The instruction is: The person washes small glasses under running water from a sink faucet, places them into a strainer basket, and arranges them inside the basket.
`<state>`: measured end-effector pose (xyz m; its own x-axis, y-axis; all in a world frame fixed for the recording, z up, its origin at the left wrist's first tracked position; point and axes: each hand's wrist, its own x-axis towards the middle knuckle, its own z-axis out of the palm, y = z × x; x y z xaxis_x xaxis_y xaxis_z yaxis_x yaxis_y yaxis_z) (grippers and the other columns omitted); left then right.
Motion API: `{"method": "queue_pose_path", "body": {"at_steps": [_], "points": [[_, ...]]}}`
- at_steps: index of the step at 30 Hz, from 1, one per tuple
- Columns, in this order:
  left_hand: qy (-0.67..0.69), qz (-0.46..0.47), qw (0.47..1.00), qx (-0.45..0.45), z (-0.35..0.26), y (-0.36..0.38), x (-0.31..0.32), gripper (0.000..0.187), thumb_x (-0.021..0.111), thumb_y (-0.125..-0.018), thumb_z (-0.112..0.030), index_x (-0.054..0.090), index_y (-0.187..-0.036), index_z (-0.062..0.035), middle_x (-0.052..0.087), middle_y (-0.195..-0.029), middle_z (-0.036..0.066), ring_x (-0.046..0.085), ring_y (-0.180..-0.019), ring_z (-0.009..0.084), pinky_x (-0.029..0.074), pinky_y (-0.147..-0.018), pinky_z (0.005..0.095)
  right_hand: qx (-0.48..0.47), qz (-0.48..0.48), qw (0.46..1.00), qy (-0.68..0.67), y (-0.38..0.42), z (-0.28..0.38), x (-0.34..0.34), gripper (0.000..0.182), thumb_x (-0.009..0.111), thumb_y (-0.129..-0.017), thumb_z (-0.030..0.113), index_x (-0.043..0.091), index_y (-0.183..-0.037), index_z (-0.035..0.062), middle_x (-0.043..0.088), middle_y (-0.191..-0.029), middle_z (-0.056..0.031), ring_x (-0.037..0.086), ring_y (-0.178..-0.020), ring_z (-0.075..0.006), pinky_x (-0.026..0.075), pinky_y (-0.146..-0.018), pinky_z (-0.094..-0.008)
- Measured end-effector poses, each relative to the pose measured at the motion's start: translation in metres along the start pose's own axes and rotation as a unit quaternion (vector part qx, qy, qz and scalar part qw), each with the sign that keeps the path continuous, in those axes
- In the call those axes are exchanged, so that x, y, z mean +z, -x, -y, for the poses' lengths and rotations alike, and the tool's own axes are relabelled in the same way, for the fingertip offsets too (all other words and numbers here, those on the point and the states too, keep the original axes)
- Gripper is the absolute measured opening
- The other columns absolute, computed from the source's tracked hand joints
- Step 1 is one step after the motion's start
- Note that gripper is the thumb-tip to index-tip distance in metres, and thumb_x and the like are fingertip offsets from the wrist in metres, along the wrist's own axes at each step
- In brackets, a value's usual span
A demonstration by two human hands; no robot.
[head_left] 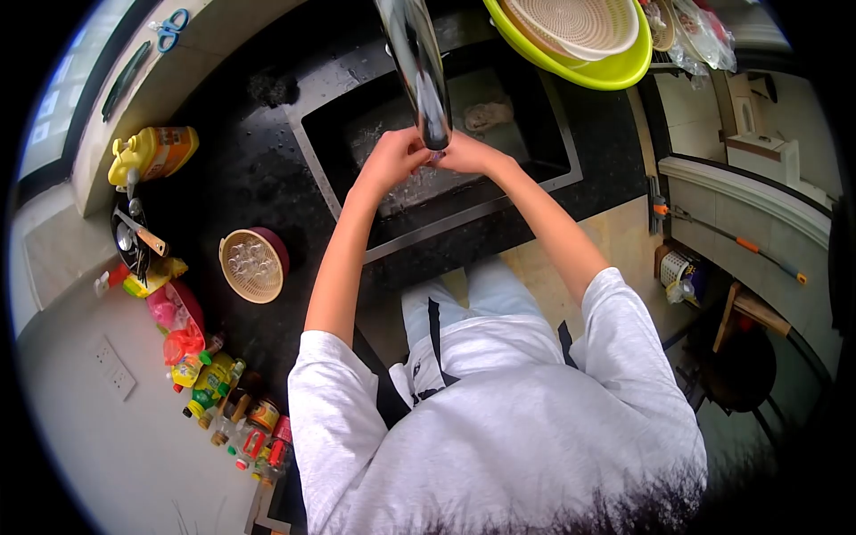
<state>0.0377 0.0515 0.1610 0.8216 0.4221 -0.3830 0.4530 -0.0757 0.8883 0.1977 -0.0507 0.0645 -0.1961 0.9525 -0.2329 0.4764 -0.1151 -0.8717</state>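
Under the steel faucet (426, 98), my left hand (390, 162) and my right hand (473, 153) meet over the black sink (325, 134). The fingers of both are closed together around a small, clear, faintly purple thing (436, 157). The faucet and fingers hide most of it, so its kind cannot be made out. Splashing water shows below the hands. A crumpled pale cloth-like thing (488, 115) lies in the sink behind my right hand. On the counter to the left, a beige basket (230, 283) holds several small clear glass-like pieces.
A lime-green basin (615, 73) with a beige colander (588, 27) inside stands at the back right. On the left are a yellow jug (156, 157), a pan with utensils (134, 236) and several bottles (214, 383). Blue scissors (169, 31) lie on the sill.
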Motion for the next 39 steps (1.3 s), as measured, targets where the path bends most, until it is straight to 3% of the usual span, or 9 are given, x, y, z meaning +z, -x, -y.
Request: {"method": "queue_pose_path", "body": {"at_steps": [3,8,12,15,22,30,32,34,39], "points": [[0.144,-0.001,0.989,-0.029,0.004,0.002,-0.004,0.013,0.057,-0.095,-0.009,0.063,-0.093,0.0024,0.065,-0.077,0.008,0.063,-0.059,0.0138,0.052,-0.048,0.0293,0.032,-0.065,0.984,-0.164,0.016,0.048,-0.034,0.037,0.073,-0.09,0.03,0.063,-0.114,0.0027,0.071,-0.089,-0.0084,0.067,-0.086,-0.0131,0.051,-0.075,-0.0319],[0.402,-0.029,0.914,-0.039,-0.003,0.013,0.016,0.022,0.049,-0.102,-0.017,0.06,-0.106,0.002,0.065,-0.092,0.008,0.065,-0.081,0.0152,0.057,-0.062,0.0303,0.045,-0.112,0.989,-0.08,0.039,0.059,-0.037,0.033,0.066,-0.095,0.029,0.061,-0.114,0.0026,0.067,-0.089,-0.01,0.064,-0.084,-0.0178,0.049,-0.075,-0.0328],[0.25,-0.045,0.967,0.034,-0.004,0.018,0.028,0.021,0.062,-0.097,-0.014,0.06,-0.112,0.0014,0.065,-0.094,0.006,0.062,-0.08,0.0121,0.056,-0.059,0.0278,-0.012,-0.13,0.988,-0.083,0.054,0.07,-0.034,0.028,0.058,-0.101,0.025,0.061,-0.115,0.0016,0.064,-0.093,-0.0147,0.062,-0.084,-0.0256,0.049,-0.076,-0.0359],[0.346,-0.052,0.937,0.009,-0.007,0.021,0.023,0.027,0.069,-0.093,-0.009,0.06,-0.115,0.0016,0.064,-0.094,0.005,0.06,-0.077,0.0098,0.052,-0.055,0.0255,0.078,-0.104,0.98,-0.152,0.062,0.089,-0.037,0.027,0.057,-0.1,0.023,0.062,-0.115,0.0011,0.064,-0.097,-0.0161,0.064,-0.086,-0.0273,0.05,-0.079,-0.0371],[0.279,-0.081,0.956,0.049,0.002,0.022,0.028,0.039,0.07,-0.09,-0.005,0.056,-0.126,0.0028,0.063,-0.095,0.004,0.058,-0.074,0.0083,0.049,-0.052,0.0237,-0.019,-0.237,0.971,-0.039,0.06,0.077,-0.019,0.023,0.063,-0.096,0.022,0.066,-0.103,0.0002,0.06,-0.096,-0.0119,0.062,-0.08,-0.0265,0.05,-0.074,-0.0358],[0.116,-0.225,0.967,-0.037,0.044,0.062,0.032,0.047,0.073,-0.089,-0.02,0.057,-0.132,-0.0075,0.063,-0.095,0.004,0.058,-0.08,0.0115,0.05,-0.074,0.0285,0.214,-0.282,0.923,0.147,0.073,0.038,-0.013,0.02,0.063,-0.089,0.026,0.074,-0.094,0.0098,0.068,-0.093,-0.013,0.067,-0.087,-0.0356,0.054,-0.076,-0.0461],[0.08,-0.224,0.971,-0.036,0.063,0.079,0.039,0.041,0.072,-0.09,-0.019,0.06,-0.127,-0.0065,0.064,-0.094,0.004,0.058,-0.078,0.0112,0.051,-0.074,0.028,0.184,-0.15,0.923,0.302,0.077,0.026,-0.011,0.02,0.064,-0.088,0.026,0.075,-0.092,0.0096,0.069,-0.094,-0.0135,0.068,-0.088,-0.0364,0.055,-0.076,-0.0474],[0.104,-0.218,0.969,-0.059,0.066,0.095,0.049,0.039,0.071,-0.09,-0.02,0.061,-0.125,-0.006,0.063,-0.093,0.005,0.058,-0.074,0.0113,0.051,-0.072,0.0281,0.206,-0.236,0.917,0.248,0.076,0.027,-0.007,0.019,0.066,-0.088,0.026,0.075,-0.091,0.0092,0.069,-0.096,-0.0118,0.067,-0.085,-0.0351,0.054,-0.075,-0.0476],[0.101,-0.277,0.956,-0.017,0.046,0.119,0.056,0.052,0.076,-0.088,-0.023,0.055,-0.132,-0.0048,0.063,-0.103,0.012,0.063,-0.075,0.0121,0.053,-0.066,0.0283,0.04,-0.151,0.98,0.122,0.053,0.102,0.031,0.016,0.067,-0.09,0.022,0.073,-0.099,0.0093,0.069,-0.1,-0.0074,0.067,-0.086,-0.0305,0.05,-0.076,-0.0421]]}}
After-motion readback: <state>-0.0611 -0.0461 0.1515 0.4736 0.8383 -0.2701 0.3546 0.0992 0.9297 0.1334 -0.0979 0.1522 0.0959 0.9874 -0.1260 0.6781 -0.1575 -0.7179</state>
